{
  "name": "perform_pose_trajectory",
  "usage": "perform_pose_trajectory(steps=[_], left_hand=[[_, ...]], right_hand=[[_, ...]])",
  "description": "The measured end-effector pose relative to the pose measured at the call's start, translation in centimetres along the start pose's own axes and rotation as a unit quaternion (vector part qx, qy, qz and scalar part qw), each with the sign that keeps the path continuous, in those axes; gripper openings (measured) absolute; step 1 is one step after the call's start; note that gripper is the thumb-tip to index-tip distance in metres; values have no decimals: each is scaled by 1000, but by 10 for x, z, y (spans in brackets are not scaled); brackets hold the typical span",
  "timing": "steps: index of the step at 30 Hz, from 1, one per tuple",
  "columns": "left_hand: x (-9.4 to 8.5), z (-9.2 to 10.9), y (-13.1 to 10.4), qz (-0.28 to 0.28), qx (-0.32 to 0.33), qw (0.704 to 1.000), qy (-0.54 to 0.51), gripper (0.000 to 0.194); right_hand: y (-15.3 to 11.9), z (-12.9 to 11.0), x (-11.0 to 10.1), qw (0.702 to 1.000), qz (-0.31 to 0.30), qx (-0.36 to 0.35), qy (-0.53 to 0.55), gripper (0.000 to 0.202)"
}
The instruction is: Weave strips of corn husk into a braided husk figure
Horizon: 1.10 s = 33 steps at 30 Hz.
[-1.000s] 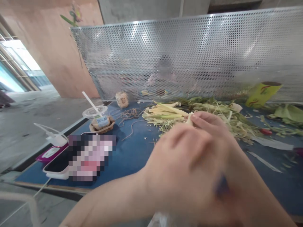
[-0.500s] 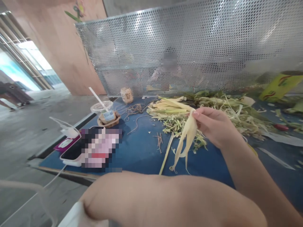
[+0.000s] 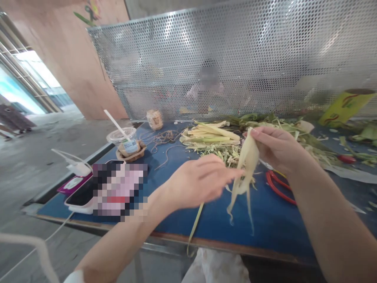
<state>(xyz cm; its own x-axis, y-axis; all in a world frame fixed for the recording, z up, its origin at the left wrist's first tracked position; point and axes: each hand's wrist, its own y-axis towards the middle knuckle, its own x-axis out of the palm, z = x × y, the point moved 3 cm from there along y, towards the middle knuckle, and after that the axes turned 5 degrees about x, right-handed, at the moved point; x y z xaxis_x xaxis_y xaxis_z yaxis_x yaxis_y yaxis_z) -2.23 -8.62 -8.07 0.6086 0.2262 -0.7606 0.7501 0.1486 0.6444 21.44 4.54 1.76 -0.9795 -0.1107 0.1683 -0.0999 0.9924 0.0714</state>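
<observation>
Pinched at its top between the thumb and fingers of my right hand [image 3: 275, 147] is a pale corn husk [image 3: 247, 159], torn into strips that dangle over the table. My left hand [image 3: 202, 179] reaches in from the left, index finger stretched out to the husk's middle; its thumb is hidden. Beyond the hands lies a bundle of yellowish husk stalks [image 3: 209, 133], with a heap of small green trimmings [image 3: 219, 151] in front. Red-handled scissors [image 3: 278, 188] lie partly under my right wrist. One narrow husk strip [image 3: 196, 226] hangs over the front edge.
The blue table [image 3: 165, 228] ends at a perforated metal screen [image 3: 188, 67], a person behind it. On the left are a phone [image 3: 88, 188], a cup with a straw [image 3: 125, 141], twine [image 3: 165, 136] and a string ball [image 3: 154, 119]. Loose green husks [image 3: 318, 143] and a yellow tube [image 3: 347, 106] lie right.
My left arm has swung from across the front of the view up to the husk. My right hand has shifted slightly right, still holding the husk; the red scissor handles now show.
</observation>
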Motion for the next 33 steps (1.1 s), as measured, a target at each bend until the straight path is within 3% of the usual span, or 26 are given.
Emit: perform_pose_trajectory(steps=[1, 2, 3, 5, 9, 12, 14, 18, 23, 25, 28, 30, 33], left_hand=[[-18, -45, 48, -16, -34, 998, -43, 34], [-28, -79, 81, -30, -74, 993, -87, 33], [-32, -104, 100, -41, -116, 984, -125, 31], [-24, -125, 105, -48, -207, 963, -166, 29], [11, -119, 72, -125, -361, 911, -154, 25], [24, -115, 65, -164, -404, 894, -100, 49], [27, -117, 68, -168, -416, 891, -73, 54], [22, -119, 72, -166, -441, 877, -92, 39], [10, -119, 70, -112, -472, 871, -75, 43], [13, -118, 68, -137, -467, 871, -64, 53], [20, -118, 65, -175, -468, 861, -96, 49], [16, -119, 65, -134, -481, 858, -122, 45], [3, -119, 70, -17, -500, 832, -239, 41]], right_hand=[[3, 4, -5, 999, -4, 35, -5, 16], [5, 9, -10, 997, -10, 70, -7, 17], [6, 14, -13, 995, -12, 100, -6, 18], [5, 21, -14, 990, -18, 137, -3, 21], [-1, 24, -6, 986, -51, 159, 12, 23], [-2, 24, -4, 985, -54, 161, 18, 23], [-1, 26, -5, 985, -45, 164, 18, 22], [0, 31, -3, 984, -46, 171, 19, 19], [-1, 37, -1, 983, -60, 170, 22, 19], [-1, 39, -1, 983, -60, 173, 17, 20], [-3, 37, 0, 982, -52, 181, 7, 21], [-4, 35, 1, 983, -47, 179, 4, 21], [-4, 35, 3, 985, -41, 170, 11, 21]])
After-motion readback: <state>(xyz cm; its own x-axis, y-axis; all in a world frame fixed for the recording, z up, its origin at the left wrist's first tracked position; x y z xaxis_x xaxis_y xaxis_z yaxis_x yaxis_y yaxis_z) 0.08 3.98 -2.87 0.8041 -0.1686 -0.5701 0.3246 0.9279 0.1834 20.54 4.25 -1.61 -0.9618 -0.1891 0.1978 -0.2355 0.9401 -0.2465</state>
